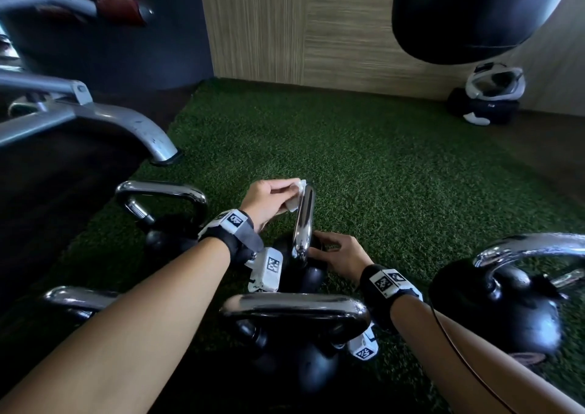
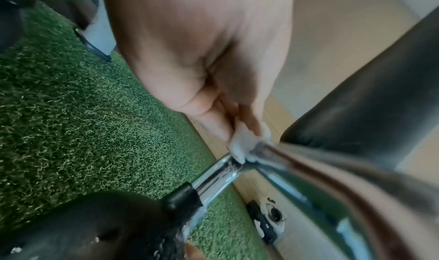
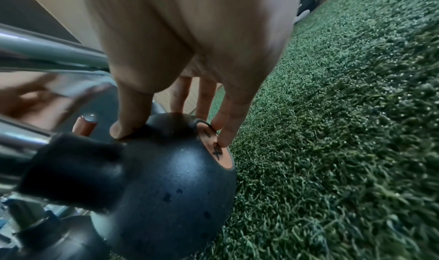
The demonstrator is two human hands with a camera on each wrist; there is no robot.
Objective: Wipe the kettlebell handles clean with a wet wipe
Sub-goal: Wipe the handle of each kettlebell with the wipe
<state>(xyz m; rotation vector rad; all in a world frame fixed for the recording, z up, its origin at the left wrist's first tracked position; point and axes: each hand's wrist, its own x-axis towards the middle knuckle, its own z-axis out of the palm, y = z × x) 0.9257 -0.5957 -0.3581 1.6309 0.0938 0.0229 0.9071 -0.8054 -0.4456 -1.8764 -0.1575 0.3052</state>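
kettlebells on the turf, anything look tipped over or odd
One does: the kettlebell being wiped lies tipped, its chrome handle pointing away. The right hand steadies its ball; the left hand presses the wipe on the handle.

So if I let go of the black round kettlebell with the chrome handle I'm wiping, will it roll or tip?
Probably. The black round kettlebell seems to lie tilted on the green turf, steadied by the right hand, so it might roll. It is likely heavy for its size, and its chrome handle is likely slick under the white wet wipe.
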